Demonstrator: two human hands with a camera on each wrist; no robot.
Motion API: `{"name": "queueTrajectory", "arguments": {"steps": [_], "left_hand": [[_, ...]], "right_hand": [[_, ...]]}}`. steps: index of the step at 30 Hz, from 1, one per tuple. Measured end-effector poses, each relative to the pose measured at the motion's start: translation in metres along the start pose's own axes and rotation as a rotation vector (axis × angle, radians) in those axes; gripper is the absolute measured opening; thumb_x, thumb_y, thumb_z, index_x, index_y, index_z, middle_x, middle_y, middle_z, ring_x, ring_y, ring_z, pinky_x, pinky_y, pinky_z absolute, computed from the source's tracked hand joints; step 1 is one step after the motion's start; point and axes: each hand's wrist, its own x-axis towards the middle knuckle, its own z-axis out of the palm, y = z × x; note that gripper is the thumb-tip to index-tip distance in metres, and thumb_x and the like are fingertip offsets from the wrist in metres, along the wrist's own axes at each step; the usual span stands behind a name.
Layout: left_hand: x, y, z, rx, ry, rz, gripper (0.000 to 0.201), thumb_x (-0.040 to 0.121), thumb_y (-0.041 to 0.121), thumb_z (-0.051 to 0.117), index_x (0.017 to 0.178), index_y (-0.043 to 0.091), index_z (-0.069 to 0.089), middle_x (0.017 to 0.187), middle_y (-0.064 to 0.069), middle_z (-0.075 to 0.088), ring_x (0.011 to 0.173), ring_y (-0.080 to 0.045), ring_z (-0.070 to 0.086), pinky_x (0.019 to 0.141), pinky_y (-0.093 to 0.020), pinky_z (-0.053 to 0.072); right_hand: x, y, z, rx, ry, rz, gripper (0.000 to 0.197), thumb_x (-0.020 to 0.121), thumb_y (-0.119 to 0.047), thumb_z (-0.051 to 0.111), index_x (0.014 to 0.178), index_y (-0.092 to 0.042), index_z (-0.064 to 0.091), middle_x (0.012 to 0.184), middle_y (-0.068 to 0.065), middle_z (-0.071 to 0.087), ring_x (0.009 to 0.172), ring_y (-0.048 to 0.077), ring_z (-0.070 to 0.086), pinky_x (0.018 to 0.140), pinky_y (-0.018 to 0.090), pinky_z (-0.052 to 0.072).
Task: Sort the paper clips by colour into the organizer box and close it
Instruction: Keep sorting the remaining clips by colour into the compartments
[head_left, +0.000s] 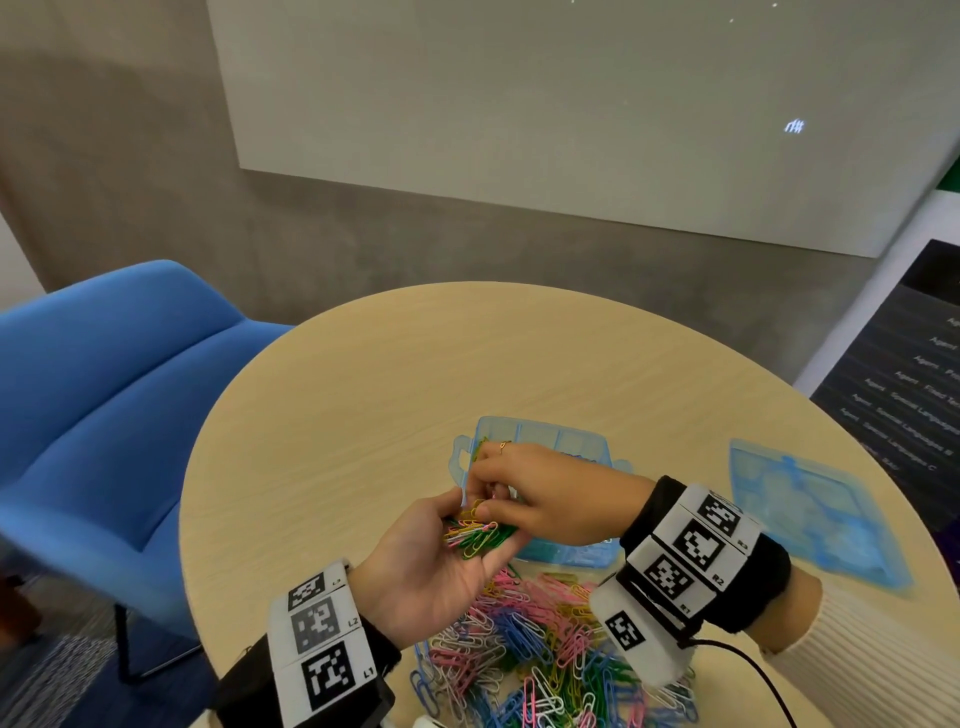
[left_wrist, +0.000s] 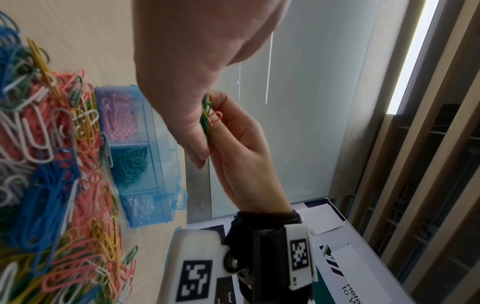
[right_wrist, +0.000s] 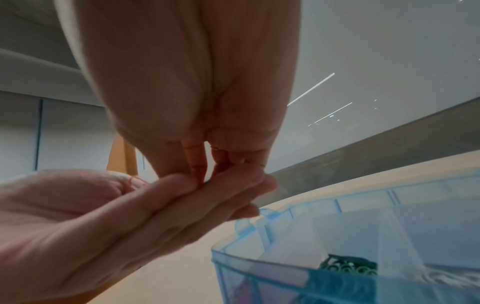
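My left hand (head_left: 436, 566) is held palm up above the table with a small bunch of green, yellow and pink paper clips (head_left: 478, 535) lying on its straight fingers. My right hand (head_left: 540, 493) reaches across and pinches a clip in that bunch; the left wrist view shows a pink clip (left_wrist: 217, 117) at its fingertips. Just behind the hands stands the open blue organizer box (head_left: 540, 436). Its near compartments hold pink (left_wrist: 119, 115), green (left_wrist: 132, 162) and white clips (left_wrist: 140, 205). A mixed pile of clips (head_left: 545, 644) lies on the table under my wrists.
The box's blue lid (head_left: 810, 514) lies flat to the right of the box. The round wooden table (head_left: 363, 395) ends close on the left, where a blue chair (head_left: 114, 395) stands. A dark board (head_left: 904, 374) leans at the right.
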Motion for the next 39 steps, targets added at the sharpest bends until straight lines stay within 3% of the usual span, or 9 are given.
{"name": "queueTrajectory", "arguments": {"steps": [6, 11, 16, 18, 21, 23, 27, 34, 39], "left_hand": [[-0.002, -0.001, 0.001, 0.001, 0.021, 0.007, 0.047, 0.103, 0.022, 0.035, 0.138, -0.009, 0.041, 0.140, -0.016, 0.048, 0.133, -0.023, 0.047, 0.073, -0.065, 0.047], [-0.001, 0.000, 0.001, 0.082, 0.044, 0.005, 0.048, 0.105, 0.023, 0.032, 0.127, -0.016, 0.048, 0.129, -0.030, 0.056, 0.120, -0.038, 0.056, 0.072, -0.062, 0.048], [0.002, 0.002, 0.000, 0.070, 0.038, -0.006, 0.055, 0.106, 0.027, 0.027, 0.125, -0.022, 0.045, 0.117, -0.041, 0.057, 0.109, -0.049, 0.058, 0.074, -0.060, 0.049], [0.003, 0.003, -0.001, 0.050, 0.039, -0.011, 0.056, 0.106, 0.027, 0.026, 0.126, -0.021, 0.045, 0.118, -0.041, 0.057, 0.112, -0.050, 0.056, 0.074, -0.062, 0.048], [0.004, 0.004, -0.003, 0.041, 0.047, -0.015, 0.057, 0.106, 0.028, 0.026, 0.126, -0.021, 0.045, 0.119, -0.040, 0.057, 0.115, -0.049, 0.055, 0.074, -0.063, 0.047], [0.004, 0.006, -0.004, 0.045, 0.048, -0.012, 0.057, 0.106, 0.029, 0.026, 0.127, -0.021, 0.045, 0.120, -0.039, 0.057, 0.115, -0.049, 0.055, 0.076, -0.062, 0.048], [0.004, 0.009, -0.004, 0.038, 0.047, -0.001, 0.058, 0.106, 0.029, 0.025, 0.125, -0.023, 0.046, 0.120, -0.040, 0.057, 0.113, -0.049, 0.056, 0.076, -0.061, 0.048], [0.004, 0.008, -0.004, -0.001, 0.040, 0.012, 0.057, 0.105, 0.030, 0.031, 0.137, -0.017, 0.038, 0.129, -0.030, 0.054, 0.119, -0.038, 0.055, 0.076, -0.060, 0.051], [0.003, 0.005, -0.004, 0.005, 0.016, 0.019, 0.044, 0.104, 0.029, 0.031, 0.123, -0.008, 0.048, 0.102, -0.023, 0.060, 0.093, -0.030, 0.060, 0.078, -0.059, 0.050]], "right_hand": [[0.000, 0.001, 0.001, 0.017, -0.051, 0.033, 0.016, 0.103, -0.022, 0.044, 0.104, -0.009, 0.054, 0.103, 0.006, 0.050, 0.086, 0.017, 0.044, 0.077, 0.030, 0.037], [0.002, 0.008, -0.004, 0.108, -0.001, 0.084, 0.009, 0.102, -0.018, 0.045, 0.095, -0.017, 0.049, 0.092, 0.003, 0.058, 0.083, 0.019, 0.054, 0.071, 0.030, 0.042], [0.013, 0.031, -0.016, 0.241, 0.361, 0.267, 0.006, 0.092, -0.019, 0.064, 0.087, -0.017, 0.064, 0.075, -0.004, 0.061, 0.068, 0.010, 0.054, 0.065, 0.023, 0.044], [0.018, 0.040, -0.018, 0.234, 0.454, 0.346, 0.007, 0.091, -0.021, 0.066, 0.091, -0.015, 0.070, 0.079, -0.001, 0.064, 0.069, 0.008, 0.055, 0.065, 0.020, 0.044], [0.024, 0.044, -0.016, 0.248, 0.451, 0.397, 0.028, 0.093, -0.022, 0.064, 0.117, -0.009, 0.067, 0.102, 0.005, 0.070, 0.092, 0.013, 0.063, 0.086, 0.026, 0.050], [0.024, 0.042, -0.015, 0.258, 0.447, 0.379, 0.035, 0.095, -0.020, 0.060, 0.127, -0.006, 0.061, 0.112, 0.006, 0.069, 0.102, 0.014, 0.064, 0.092, 0.022, 0.048], [0.017, 0.030, -0.015, 0.279, 0.523, 0.273, 0.025, 0.094, -0.015, 0.060, 0.117, -0.012, 0.068, 0.105, 0.002, 0.073, 0.095, 0.008, 0.066, 0.084, 0.014, 0.050], [0.000, 0.004, -0.011, 0.173, 0.205, 0.021, 0.009, 0.083, -0.028, 0.075, 0.087, -0.020, 0.078, 0.095, -0.004, 0.064, 0.086, 0.007, 0.061, 0.069, 0.019, 0.047], [0.004, 0.002, -0.002, 0.166, 0.174, 0.007, 0.007, 0.084, -0.025, 0.074, 0.087, -0.019, 0.076, 0.093, -0.006, 0.058, 0.079, 0.001, 0.054, 0.067, 0.017, 0.038]]}}
